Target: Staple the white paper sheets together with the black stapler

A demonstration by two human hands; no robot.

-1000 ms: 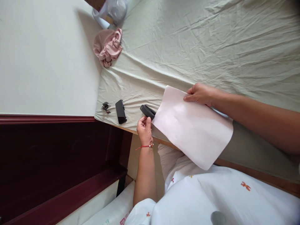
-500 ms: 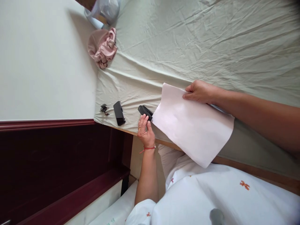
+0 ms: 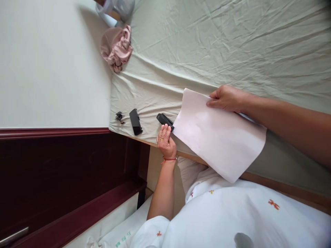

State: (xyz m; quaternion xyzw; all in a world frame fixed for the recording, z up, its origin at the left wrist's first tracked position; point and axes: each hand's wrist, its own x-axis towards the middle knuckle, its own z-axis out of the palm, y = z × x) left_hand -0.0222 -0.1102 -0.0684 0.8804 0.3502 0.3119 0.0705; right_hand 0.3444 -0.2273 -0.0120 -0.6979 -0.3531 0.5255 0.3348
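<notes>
L hand is resting fingertips on the black stapler at the bed edge, grip loose, not closed round it. R hand is pinching the white paper sheet at its top edge, sheet lying just beside the stapler. Black case & small clip are sitting nearby; pink cloth further off.

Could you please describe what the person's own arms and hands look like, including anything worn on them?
Both forearms are bare. The left hand wears a ring on one finger and a thin red string bracelet at the wrist, and a short white sleeve with small coloured prints covers the upper arm. The right hand shows no ring or band, and no sleeve is in view.
</notes>
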